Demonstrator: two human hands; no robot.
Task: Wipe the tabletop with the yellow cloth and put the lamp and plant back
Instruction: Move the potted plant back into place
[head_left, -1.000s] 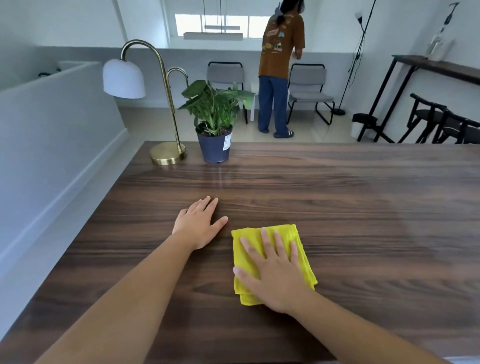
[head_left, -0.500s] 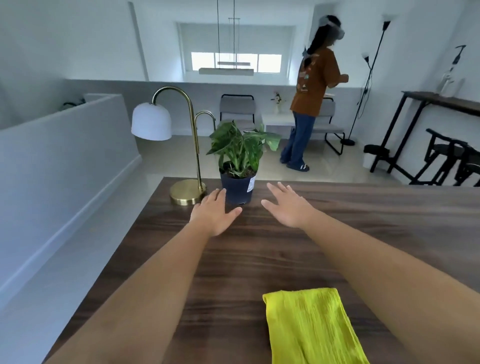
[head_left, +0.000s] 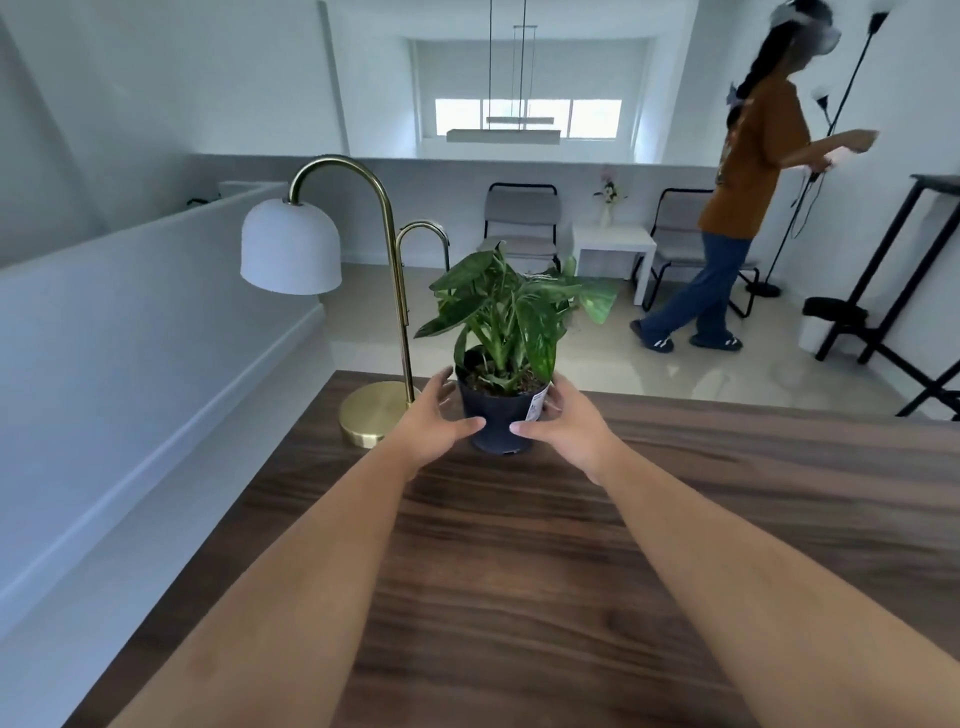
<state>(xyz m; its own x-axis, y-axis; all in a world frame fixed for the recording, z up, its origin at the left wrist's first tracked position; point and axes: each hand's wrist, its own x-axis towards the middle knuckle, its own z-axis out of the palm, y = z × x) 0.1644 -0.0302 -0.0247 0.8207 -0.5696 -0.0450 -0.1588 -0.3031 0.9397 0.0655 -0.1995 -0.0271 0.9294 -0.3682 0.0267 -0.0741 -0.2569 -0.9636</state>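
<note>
A green leafy plant (head_left: 511, 317) in a dark blue pot (head_left: 497, 421) stands near the far left corner of the dark wooden tabletop (head_left: 727, 519). My left hand (head_left: 434, 421) cups the pot's left side and my right hand (head_left: 563, 423) cups its right side, thumbs on the front. Just left of the pot stands the brass lamp (head_left: 371, 410) with a white dome shade (head_left: 291, 249). The yellow cloth is out of view.
The table's far edge runs right behind the pot and lamp. A white half wall (head_left: 130, 322) borders the left side. Beyond the table a person (head_left: 743, 197) walks past grey chairs (head_left: 522, 218), a small white table (head_left: 613, 249) and a black high table (head_left: 893, 291).
My right hand left the yellow cloth and both hands reached forward to close around the plant pot. The view tilted up, so the cloth dropped out of frame.
</note>
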